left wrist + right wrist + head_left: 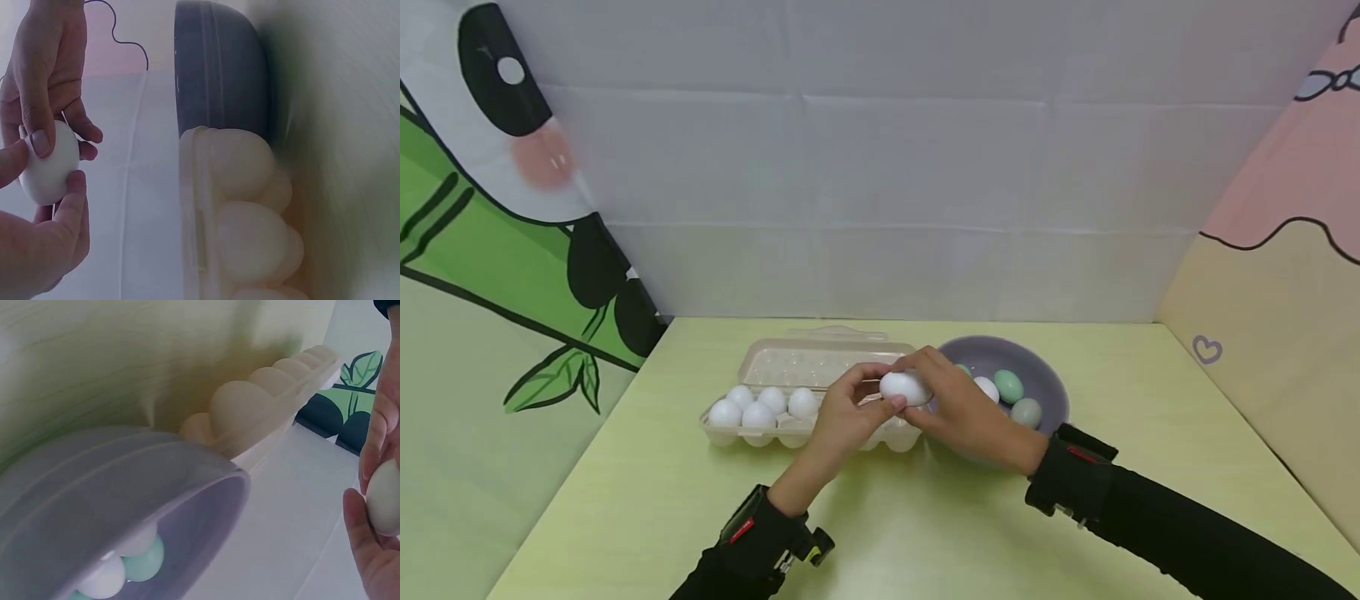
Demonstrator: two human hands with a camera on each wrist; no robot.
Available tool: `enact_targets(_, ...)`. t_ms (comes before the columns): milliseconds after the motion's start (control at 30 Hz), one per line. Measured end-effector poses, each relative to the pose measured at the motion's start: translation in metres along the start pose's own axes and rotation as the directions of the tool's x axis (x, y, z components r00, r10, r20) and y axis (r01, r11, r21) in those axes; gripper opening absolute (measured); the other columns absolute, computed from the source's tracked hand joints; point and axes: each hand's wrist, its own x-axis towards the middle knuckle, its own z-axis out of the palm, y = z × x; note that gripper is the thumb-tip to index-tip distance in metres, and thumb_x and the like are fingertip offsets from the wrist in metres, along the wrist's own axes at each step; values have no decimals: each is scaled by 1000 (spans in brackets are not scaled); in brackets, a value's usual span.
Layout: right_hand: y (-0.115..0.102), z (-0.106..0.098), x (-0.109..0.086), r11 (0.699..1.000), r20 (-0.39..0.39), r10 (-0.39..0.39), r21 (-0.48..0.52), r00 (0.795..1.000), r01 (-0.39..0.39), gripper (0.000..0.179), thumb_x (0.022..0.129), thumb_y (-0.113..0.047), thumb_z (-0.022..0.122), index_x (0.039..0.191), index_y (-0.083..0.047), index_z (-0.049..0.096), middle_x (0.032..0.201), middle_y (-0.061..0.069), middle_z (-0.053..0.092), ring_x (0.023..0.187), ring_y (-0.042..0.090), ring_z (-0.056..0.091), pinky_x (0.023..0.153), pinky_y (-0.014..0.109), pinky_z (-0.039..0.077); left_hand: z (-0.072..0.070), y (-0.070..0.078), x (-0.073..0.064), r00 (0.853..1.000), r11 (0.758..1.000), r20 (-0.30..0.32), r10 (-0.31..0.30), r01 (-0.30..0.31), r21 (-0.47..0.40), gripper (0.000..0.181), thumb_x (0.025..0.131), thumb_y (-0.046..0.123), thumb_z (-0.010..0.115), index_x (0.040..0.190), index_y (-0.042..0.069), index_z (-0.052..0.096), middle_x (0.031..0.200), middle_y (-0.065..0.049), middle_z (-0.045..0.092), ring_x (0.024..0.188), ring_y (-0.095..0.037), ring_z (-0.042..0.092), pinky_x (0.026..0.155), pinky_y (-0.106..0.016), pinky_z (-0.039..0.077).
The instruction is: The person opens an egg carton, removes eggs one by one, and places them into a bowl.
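Bare left hand (pixel 842 417) and right hand (pixel 973 417), black from the wrists down.
A black left wristband (pixel 771 529) bears a red label (pixel 741 531); just right of the band sit silvery fittings (pixel 785 562) and a small black knob (pixel 823 543), and below it a black left sleeve (pixel 722 577). Well to its right, a black right wristband (pixel 1071 479) shows a flat block (pixel 1087 442) and a second red label (pixel 1082 454), joining a black right sleeve (pixel 1195 525).

Between our hands (pixel 841 408) (pixel 962 410) we see a plain white egg (pixel 904 388); left of them, more white eggs (pixel 758 416) sit in a pale beige carton (pixel 775 357), and right of them a grey-purple bowl (pixel 1054 383) holds mint-green eggs (pixel 1008 385), a grey-green one (pixel 1026 412) and white. Below them our bench (pixel 887 533) is pale yellow; far left, green leaves (pixel 553 379) are outlined in black.
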Motion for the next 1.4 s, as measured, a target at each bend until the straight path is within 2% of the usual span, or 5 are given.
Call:
enact_targets(300,9,-15,-2,994,57,48,-101,997,-42,39,81,-18,67,115,-19,47,109,-7,47,92,7,49,76,27,46,-8,-3,6,998,994,35,52,-55,93,30,82,6,63,110,5,52,113,-9,53,103,-25,52,82,-35,47)
enact_targets(733,66,-60,-3,935,64,203,-308,977,-174,41,78,-17,69,114,-12,49,106,5,51,96,22,46,74,38,45,-65,-3,-1,994,975,-106,35,-10,221,28,86,7,57,113,10,50,114,-7,53,100,-21,54,80,-28,46)
enact_targets(967,96,-70,-2,912,125,320,-307,939,-270,37,76,-9,68,109,-7,52,103,10,52,93,28,47,76,42,44,-85,-9,-11,988,973,-156,-14,49,225,29,87,9,57,115,8,49,115,-8,52,100,-21,52,80,-26,46)
enact_targets(1267,119,-56,-2,863,262,431,-399,864,-310,34,80,-7,64,110,-3,47,100,13,45,90,28,50,73,39,45,-90,-18,-26,979,975,-198,-39,81,206,29,86,7,58,113,6,50,116,-14,51,99,-22,52,78,-23,45)
enact_targets(1400,123,-51,-1,849,269,456,-418,849,-323,35,82,-7,63,113,-3,47,103,14,45,92,29,51,76,39,45,-90,-18,-26,979,976,-200,-24,67,208,28,86,7,58,113,7,50,116,-15,51,98,-22,52,77,-23,45)
